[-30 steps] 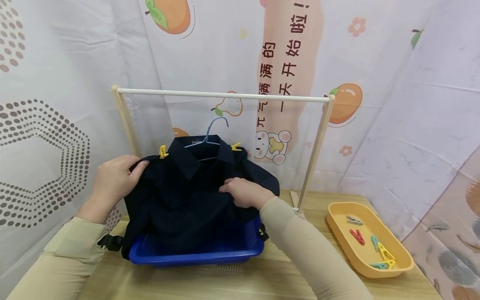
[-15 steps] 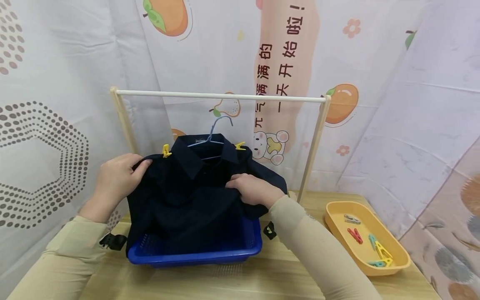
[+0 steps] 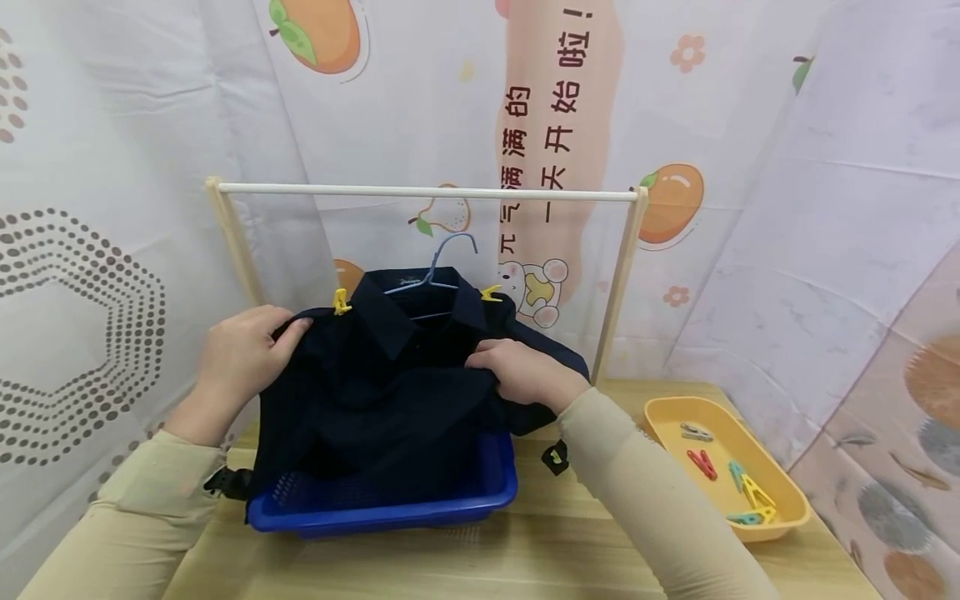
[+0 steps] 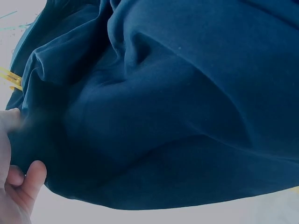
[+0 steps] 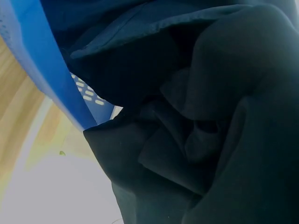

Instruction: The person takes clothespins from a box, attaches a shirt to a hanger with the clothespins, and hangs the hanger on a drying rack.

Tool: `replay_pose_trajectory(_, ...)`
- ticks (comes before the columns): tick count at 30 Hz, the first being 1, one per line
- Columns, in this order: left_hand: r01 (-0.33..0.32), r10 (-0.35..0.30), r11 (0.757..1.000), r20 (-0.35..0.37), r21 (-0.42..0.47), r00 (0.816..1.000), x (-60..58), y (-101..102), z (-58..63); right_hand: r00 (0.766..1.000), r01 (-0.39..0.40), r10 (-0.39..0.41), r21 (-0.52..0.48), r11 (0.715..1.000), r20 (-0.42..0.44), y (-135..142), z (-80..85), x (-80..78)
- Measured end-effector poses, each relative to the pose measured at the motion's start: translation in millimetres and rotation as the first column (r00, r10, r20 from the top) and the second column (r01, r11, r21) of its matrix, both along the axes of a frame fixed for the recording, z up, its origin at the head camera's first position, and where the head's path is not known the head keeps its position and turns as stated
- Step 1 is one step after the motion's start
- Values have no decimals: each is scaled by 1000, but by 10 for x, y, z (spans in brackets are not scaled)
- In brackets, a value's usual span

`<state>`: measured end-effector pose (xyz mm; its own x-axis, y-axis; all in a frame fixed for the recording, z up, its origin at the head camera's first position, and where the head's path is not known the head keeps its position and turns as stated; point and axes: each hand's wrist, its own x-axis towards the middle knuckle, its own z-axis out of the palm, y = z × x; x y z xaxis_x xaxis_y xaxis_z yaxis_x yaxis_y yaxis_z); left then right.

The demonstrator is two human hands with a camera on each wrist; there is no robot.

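Observation:
A dark navy collared shirt (image 3: 390,408) hangs on a blue wire hanger (image 3: 432,271), its lower part bunched over a blue basket (image 3: 390,517). Yellow clothespins (image 3: 341,302) grip the shirt at both shoulders. My left hand (image 3: 243,354) pinches the shoulder edge on the left, thumb in front; the left wrist view shows part of that left hand (image 4: 21,189) at the cloth's edge, below a yellow clothespin (image 4: 11,79). My right hand (image 3: 528,375) grips a fold of the shirt front, its fingertips buried in the cloth. Only dark folds and the basket wall (image 5: 56,60) show in the right wrist view.
Behind the shirt stands a wooden rack with a white bar (image 3: 420,192); the hanger's hook is below the bar, apart from it. A yellow tray (image 3: 791,492) with several clothespins (image 3: 702,464) sits at the right on the wooden table (image 3: 540,550). Printed curtains surround the table.
Both hands and the shirt on its hanger have shifted to the right relative to the rack and basket. My right hand has also risen slightly. Both hands keep their hold; the camera view has drifted slightly.

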<state>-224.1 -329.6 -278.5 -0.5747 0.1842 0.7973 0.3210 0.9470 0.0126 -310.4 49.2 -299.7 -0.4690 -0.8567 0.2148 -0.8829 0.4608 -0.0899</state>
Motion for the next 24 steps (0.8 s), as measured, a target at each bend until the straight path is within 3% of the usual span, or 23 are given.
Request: replay_pose_trajectory(24, 86, -85, 996, -17, 10, 996, -91, 388, 7, 998, 67, -66, -65, 996, 22, 608, 52, 36)
